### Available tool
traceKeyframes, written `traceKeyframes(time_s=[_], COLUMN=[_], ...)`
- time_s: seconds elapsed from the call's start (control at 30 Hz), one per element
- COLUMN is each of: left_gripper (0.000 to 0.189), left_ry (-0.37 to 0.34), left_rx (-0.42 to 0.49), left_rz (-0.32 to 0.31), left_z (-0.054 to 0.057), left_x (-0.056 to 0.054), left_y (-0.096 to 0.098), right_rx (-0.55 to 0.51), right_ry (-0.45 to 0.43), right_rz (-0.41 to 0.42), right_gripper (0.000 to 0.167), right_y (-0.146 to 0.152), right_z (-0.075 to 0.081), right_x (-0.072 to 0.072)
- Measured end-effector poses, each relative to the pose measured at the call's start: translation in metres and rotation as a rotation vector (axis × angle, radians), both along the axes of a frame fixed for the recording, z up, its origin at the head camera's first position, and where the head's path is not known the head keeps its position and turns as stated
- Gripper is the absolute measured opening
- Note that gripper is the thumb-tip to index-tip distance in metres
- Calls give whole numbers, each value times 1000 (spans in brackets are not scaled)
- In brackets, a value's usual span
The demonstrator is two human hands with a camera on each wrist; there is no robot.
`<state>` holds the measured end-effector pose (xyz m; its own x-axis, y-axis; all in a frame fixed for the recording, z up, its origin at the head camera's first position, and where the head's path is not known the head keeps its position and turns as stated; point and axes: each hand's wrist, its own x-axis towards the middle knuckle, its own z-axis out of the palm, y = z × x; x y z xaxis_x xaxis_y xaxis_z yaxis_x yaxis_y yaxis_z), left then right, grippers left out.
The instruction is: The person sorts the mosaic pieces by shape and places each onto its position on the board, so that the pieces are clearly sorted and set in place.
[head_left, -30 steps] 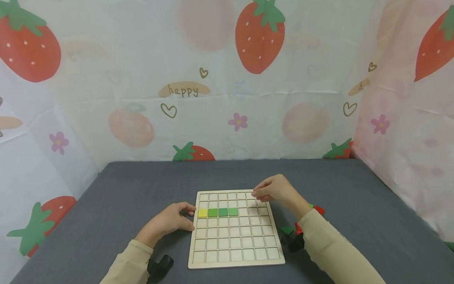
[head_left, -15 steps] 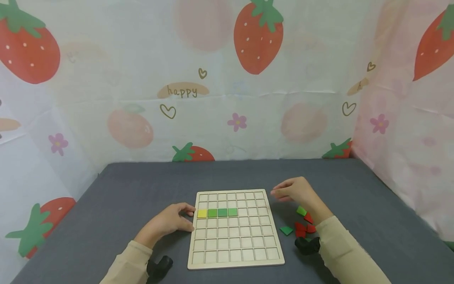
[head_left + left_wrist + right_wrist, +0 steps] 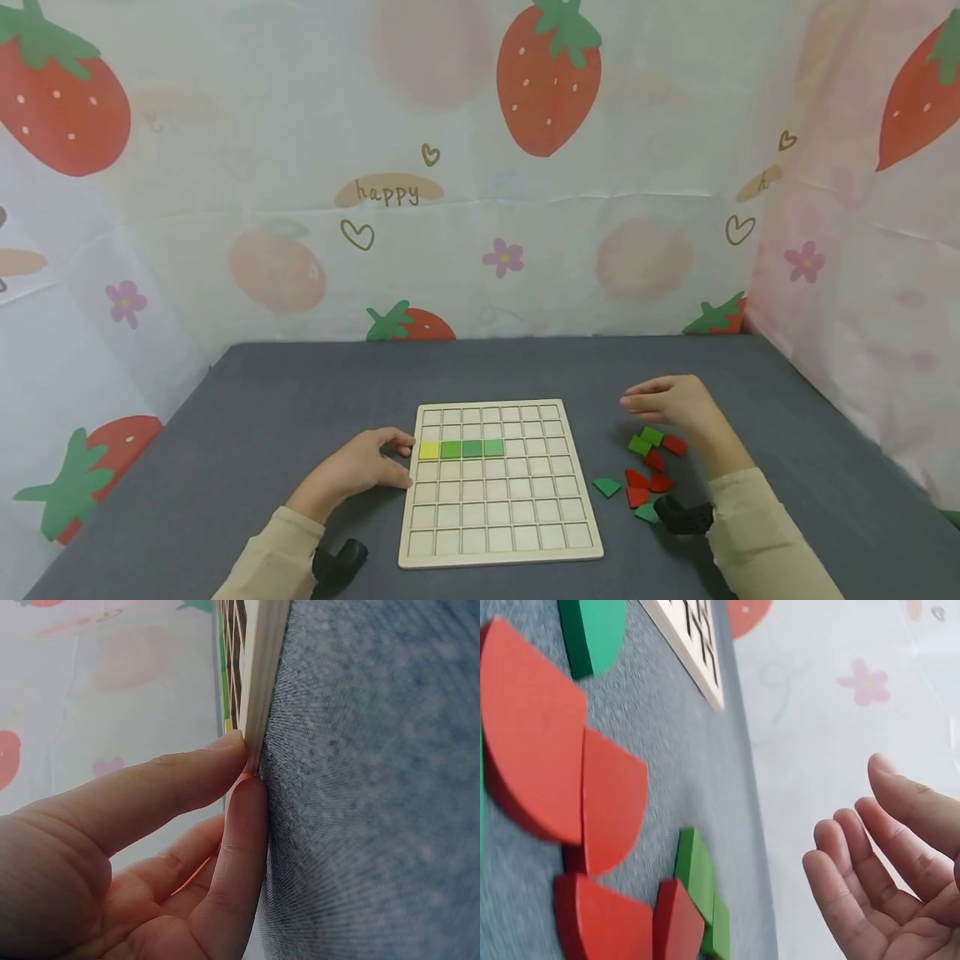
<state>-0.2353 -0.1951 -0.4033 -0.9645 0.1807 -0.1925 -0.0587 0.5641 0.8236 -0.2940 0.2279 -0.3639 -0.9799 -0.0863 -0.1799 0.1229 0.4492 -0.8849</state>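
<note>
My left hand [image 3: 362, 463] rests at the left edge of a light wooden grid board [image 3: 498, 560], thumb and fingertips touching its side. The left wrist view shows the thumb [image 3: 180, 776] against the board's edge [image 3: 262, 667]. One yellow tile [image 3: 428, 451] and several green tiles [image 3: 472, 449] sit in a row in the third line of cells. My right hand [image 3: 681, 407] hovers to the right of the board, holding nothing. In the right wrist view its fingers [image 3: 877, 877] are relaxed, with the thumb apart from them.
Loose pieces lie right of the board: green square tiles [image 3: 641, 446], a red tile [image 3: 674, 445], red rounded pieces [image 3: 637, 497] and a green rounded piece [image 3: 607, 487]. Black wrist cameras [image 3: 341, 562] hang under both sleeves. A strawberry-print cloth [image 3: 555, 250] stands behind the grey tabletop [image 3: 322, 379].
My right hand has drawn away from the board's upper right corner and moved right, over the loose pieces, uncovering more of them. The left hand and the board have stayed in place.
</note>
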Motion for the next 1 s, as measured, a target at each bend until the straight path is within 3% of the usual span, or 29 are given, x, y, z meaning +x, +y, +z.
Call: traceKeyframes(time_s=[0.47,0.7,1.0], left_gripper=[57,57,57], left_ry=[-2,-6,-4], left_rx=[15,18,20], left_rz=[-6,-9,-5], left_z=[-2,0,-1], left_x=[-1,-1,0], left_y=[-1,0,-1], right_rx=[81,131,172], right_ry=[-2,14,-47], right_rz=[-12,31,-8], right_gripper=[53,52,44], right_y=[23,29,34], right_z=[-7,-13,-20], right_x=[1,-4,-10])
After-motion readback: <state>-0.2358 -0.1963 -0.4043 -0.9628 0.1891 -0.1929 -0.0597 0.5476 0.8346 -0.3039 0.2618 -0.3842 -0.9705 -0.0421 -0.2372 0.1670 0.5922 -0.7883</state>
